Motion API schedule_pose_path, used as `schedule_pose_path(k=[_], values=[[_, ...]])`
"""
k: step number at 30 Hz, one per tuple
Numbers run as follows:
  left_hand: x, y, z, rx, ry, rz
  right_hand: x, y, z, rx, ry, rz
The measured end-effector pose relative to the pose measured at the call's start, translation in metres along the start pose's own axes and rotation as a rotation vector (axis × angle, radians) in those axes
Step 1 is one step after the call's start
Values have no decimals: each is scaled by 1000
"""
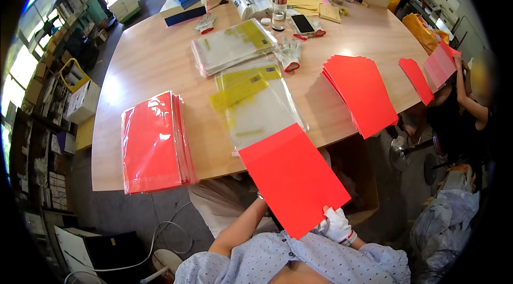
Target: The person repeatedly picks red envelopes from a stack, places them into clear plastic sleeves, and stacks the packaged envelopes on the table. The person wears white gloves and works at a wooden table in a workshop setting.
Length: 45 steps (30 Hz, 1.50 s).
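In front of my body a red sheet of card [295, 181] is held at a slant. My right hand [335, 225], in a white glove with bare fingertips, grips its lower right edge, thumb on top. My left forearm [240, 226] reaches up behind the sheet, which hides that hand and its fingers. Just beyond the sheet, on the table, lies a stack of clear plastic bags [262, 115] with yellow printed bands. A pile of red sheets in clear bags [155, 142] sits to the left. On the right, loose red sheets [363, 94] are stacked in a fan.
More clear bags [232, 48] lie farther back, with white gloves [289, 54], a phone [303, 24] and a glass jar [279, 12] nearby. A co-worker [470, 97] at the right holds a red-filled bag. Under the table edge stands a cardboard box [358, 177].
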<state>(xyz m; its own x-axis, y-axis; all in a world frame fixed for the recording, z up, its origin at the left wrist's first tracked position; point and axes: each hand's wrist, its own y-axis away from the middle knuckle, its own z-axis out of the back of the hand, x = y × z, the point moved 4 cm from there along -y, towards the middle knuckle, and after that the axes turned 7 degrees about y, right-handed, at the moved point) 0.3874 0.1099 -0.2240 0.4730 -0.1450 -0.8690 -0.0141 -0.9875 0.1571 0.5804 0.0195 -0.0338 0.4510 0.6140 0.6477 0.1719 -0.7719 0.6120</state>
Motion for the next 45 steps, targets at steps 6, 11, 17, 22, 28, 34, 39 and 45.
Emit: schedule_pose_path(k=[6, 11, 17, 22, 28, 34, 39, 45], values=[[-42, -10, 17, -77, 227, 73, 6, 7, -2, 6, -25, 44], [-10, -10, -6, 14, -29, 6, -1, 9, 4, 14, 7, 36], [32, -4, -20, 126, -388, -70, -11, 9, 14, 9, 54, 56], [42, 22, -14, 141, -502, -125, -26, -10, -1, -61, 59, 40], [29, 9, -10, 15, -475, -178, -35, -126, -4, 274, -306, 67], [-5, -1, -22, 56, -98, 60, -4, -151, -43, 291, -368, 77], [-58, 30, 2, -176, 186, 201, 14, -114, -46, 269, 606, 140], [-59, 29, 29, -122, 190, 292, 10, -105, -128, 141, 1532, 1130]])
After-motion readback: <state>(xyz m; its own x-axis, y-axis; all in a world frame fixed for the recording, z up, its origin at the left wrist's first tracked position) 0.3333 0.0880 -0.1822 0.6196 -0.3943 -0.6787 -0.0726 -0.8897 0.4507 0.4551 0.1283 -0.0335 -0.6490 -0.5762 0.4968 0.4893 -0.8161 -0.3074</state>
